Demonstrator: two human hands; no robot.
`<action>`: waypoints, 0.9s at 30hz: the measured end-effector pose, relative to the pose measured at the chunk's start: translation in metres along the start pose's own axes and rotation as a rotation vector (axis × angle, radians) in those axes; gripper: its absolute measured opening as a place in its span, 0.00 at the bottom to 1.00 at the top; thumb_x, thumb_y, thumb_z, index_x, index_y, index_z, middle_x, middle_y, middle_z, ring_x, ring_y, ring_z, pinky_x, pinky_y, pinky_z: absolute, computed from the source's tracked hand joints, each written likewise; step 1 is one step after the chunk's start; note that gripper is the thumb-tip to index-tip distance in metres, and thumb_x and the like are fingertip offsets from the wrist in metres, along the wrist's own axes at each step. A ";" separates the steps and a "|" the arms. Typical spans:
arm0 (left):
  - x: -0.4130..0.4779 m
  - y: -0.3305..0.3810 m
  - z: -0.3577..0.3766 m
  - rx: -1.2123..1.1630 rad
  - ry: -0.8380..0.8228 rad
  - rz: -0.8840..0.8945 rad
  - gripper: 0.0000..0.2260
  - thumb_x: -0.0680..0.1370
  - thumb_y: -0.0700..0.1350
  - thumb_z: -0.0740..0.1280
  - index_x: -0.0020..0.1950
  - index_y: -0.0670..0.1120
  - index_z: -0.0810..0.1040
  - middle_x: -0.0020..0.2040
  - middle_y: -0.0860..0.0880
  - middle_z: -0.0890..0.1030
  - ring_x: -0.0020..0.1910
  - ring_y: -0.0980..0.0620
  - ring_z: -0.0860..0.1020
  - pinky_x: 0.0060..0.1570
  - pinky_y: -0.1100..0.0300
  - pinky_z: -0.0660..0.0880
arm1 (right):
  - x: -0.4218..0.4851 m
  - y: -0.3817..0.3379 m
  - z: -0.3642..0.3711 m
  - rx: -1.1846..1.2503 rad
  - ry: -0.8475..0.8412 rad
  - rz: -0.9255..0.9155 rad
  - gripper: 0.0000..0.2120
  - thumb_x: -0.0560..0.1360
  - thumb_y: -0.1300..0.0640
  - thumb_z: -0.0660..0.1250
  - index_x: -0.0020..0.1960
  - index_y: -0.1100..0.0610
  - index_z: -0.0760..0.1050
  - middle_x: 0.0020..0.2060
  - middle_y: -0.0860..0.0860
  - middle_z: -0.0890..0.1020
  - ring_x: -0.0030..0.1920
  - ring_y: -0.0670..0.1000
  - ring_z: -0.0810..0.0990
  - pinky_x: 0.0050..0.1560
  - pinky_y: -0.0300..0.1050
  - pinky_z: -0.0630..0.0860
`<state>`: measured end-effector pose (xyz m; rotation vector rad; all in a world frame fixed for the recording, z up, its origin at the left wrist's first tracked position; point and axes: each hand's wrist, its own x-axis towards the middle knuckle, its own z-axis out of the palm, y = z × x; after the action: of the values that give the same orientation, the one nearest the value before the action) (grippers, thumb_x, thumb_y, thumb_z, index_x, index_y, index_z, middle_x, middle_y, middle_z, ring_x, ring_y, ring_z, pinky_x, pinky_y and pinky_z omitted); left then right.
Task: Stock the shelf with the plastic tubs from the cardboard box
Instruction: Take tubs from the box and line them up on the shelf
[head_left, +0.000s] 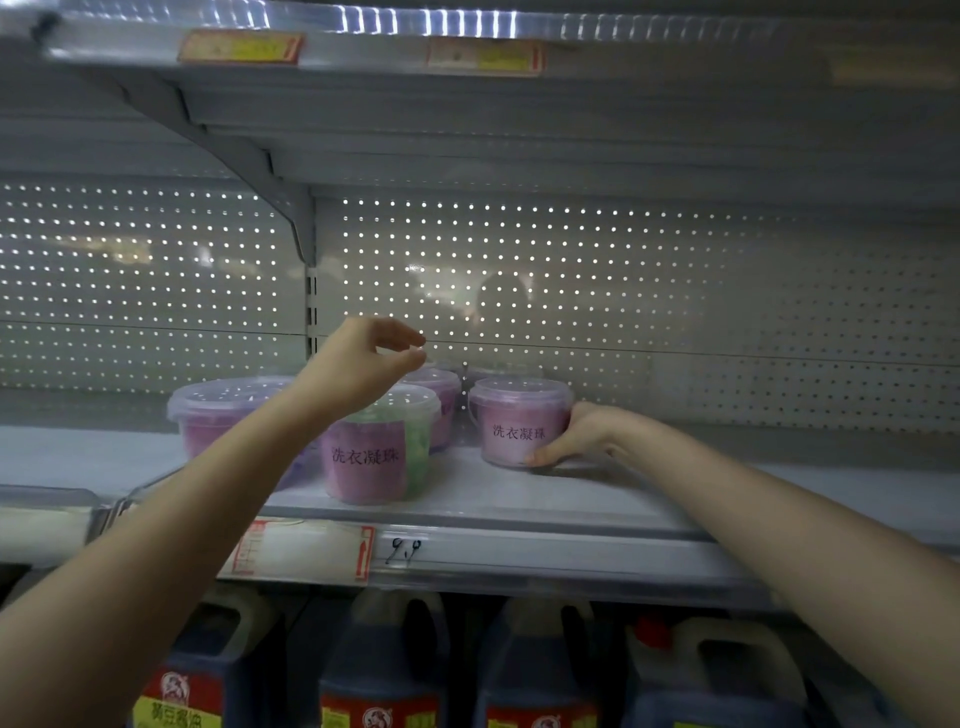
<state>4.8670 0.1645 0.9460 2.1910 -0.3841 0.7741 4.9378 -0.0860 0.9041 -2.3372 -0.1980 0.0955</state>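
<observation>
Several clear-lidded plastic tubs with pink and green contents stand on the grey shelf. My right hand grips the right side of the rightmost tub, which rests on the shelf with its label facing me. My left hand hovers above the front middle tub, fingers loosely curled with thumb and fingertips close together, holding nothing. A further tub stands at the left, partly behind my left forearm. Another tub sits behind the middle one. The cardboard box is out of view.
A perforated back panel closes the shelf behind the tubs. An upper shelf with price tags hangs overhead. Price labels line the front rail. Dark jugs with red labels stand on the shelf below. Bare shelf stretches right of the tubs.
</observation>
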 end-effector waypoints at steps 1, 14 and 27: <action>0.000 0.000 0.000 -0.002 -0.005 -0.002 0.09 0.77 0.45 0.67 0.56 0.47 0.80 0.50 0.51 0.80 0.46 0.54 0.78 0.43 0.61 0.71 | 0.004 0.001 0.003 -0.022 0.038 0.007 0.30 0.62 0.62 0.80 0.62 0.60 0.76 0.55 0.49 0.80 0.56 0.49 0.78 0.59 0.38 0.73; -0.004 -0.004 -0.002 0.001 -0.012 -0.016 0.09 0.77 0.46 0.68 0.56 0.48 0.80 0.51 0.50 0.81 0.48 0.54 0.78 0.43 0.61 0.72 | 0.016 -0.016 0.009 -0.285 0.107 0.086 0.39 0.64 0.47 0.79 0.70 0.58 0.70 0.67 0.51 0.74 0.65 0.51 0.73 0.66 0.40 0.66; -0.051 0.009 -0.021 0.110 -0.087 0.098 0.13 0.78 0.44 0.65 0.62 0.44 0.77 0.61 0.46 0.79 0.56 0.46 0.77 0.51 0.57 0.73 | -0.081 -0.027 0.021 -0.281 0.386 -0.060 0.21 0.68 0.53 0.75 0.58 0.58 0.76 0.54 0.49 0.80 0.56 0.51 0.78 0.58 0.45 0.73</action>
<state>4.8144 0.1752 0.9294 2.3284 -0.5070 0.7701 4.8521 -0.0666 0.9094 -2.5689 -0.0924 -0.4369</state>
